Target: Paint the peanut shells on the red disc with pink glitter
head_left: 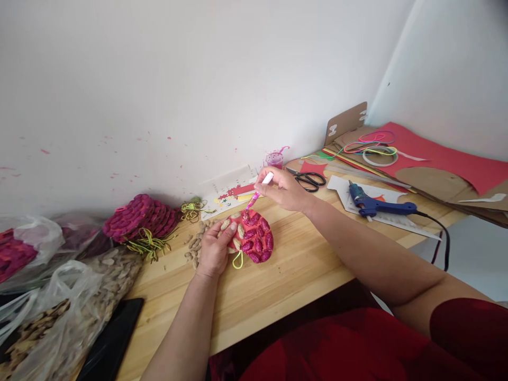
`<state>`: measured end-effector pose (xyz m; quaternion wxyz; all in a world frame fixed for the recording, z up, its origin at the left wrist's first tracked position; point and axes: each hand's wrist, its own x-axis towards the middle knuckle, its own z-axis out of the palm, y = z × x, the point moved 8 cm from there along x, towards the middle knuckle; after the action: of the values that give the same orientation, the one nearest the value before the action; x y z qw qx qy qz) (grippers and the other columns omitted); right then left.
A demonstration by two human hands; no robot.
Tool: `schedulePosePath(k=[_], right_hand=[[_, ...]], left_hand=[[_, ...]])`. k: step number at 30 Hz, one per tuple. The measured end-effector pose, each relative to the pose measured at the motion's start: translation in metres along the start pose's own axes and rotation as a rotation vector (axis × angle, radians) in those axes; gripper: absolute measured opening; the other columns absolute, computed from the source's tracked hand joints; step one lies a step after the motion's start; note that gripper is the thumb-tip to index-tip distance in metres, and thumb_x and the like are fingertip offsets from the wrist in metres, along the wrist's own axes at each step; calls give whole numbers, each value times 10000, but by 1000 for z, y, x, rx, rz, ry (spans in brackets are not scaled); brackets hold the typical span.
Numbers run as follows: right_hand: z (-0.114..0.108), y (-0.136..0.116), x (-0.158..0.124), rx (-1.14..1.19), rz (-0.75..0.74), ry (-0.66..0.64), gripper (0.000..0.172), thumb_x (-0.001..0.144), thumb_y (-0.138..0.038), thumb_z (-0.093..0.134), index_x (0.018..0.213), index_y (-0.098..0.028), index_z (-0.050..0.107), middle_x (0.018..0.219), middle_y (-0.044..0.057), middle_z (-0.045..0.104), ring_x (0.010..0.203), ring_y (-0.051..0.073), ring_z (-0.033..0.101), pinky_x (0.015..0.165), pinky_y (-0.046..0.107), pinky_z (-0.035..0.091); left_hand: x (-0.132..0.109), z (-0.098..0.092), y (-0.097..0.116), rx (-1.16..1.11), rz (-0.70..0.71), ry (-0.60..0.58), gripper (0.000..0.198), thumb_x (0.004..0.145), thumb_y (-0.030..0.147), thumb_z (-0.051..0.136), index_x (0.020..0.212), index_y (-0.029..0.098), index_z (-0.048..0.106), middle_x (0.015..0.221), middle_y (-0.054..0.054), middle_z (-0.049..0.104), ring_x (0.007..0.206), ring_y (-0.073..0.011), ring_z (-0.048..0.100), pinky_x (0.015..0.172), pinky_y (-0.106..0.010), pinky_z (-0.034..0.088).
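Observation:
My left hand [214, 247] grips the left edge of a red heart-shaped piece [254, 239] covered with peanut shells, some painted magenta and some bare, with a yellow-green loop at its bottom. My right hand [282, 188] pinches a thin paintbrush [260, 188] with a white handle. Its pink-stained tip touches the top of the shell piece. A small jar of pink paint [274, 158] stands just behind my right hand by the wall.
Loose peanut shells [195, 244] and finished magenta shell pieces [141, 216] with yellow-green cords lie to the left. Plastic bags of shells [67, 312] fill the left edge. Black scissors [309, 180], a blue glue gun [375, 205], red paper [440, 154] and cardboard lie to the right.

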<state>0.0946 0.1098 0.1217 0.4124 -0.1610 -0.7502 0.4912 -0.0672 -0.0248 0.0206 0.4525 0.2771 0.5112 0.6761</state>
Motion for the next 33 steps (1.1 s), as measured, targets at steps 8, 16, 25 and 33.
schedulePosePath(k=[8, 16, 25, 33], right_hand=[[8, 2, -2, 88, 30, -59, 389, 824, -531, 774, 840, -194, 580, 740, -22, 578, 686, 123, 517, 643, 270, 407], [14, -2, -4, 149, 41, -103, 421, 822, -564, 772, 845, -193, 576, 736, -18, 581, 683, 124, 512, 631, 270, 401], [13, -7, -5, 80, 16, -101, 378, 848, -533, 753, 827, -194, 588, 726, -18, 582, 671, 125, 503, 629, 272, 390], [5, -11, -6, 36, -1, -42, 352, 862, -511, 741, 836, -193, 593, 729, -22, 578, 675, 122, 501, 627, 266, 388]], left_hand=[[0, -3, 0, -14, -59, 7, 482, 561, 351, 997, 930, 153, 758, 702, -8, 753, 490, -118, 642, 493, -220, 529], [0, 4, -2, -62, -92, -36, 433, 574, 333, 990, 888, 155, 752, 700, -10, 743, 536, -129, 668, 533, -226, 548], [-1, 2, -4, -66, -107, -32, 427, 586, 320, 985, 896, 153, 746, 723, -15, 754, 526, -124, 664, 532, -229, 550], [-1, 1, -2, -33, -97, -18, 442, 571, 349, 985, 880, 159, 734, 697, -2, 742, 503, -123, 655, 507, -225, 540]])
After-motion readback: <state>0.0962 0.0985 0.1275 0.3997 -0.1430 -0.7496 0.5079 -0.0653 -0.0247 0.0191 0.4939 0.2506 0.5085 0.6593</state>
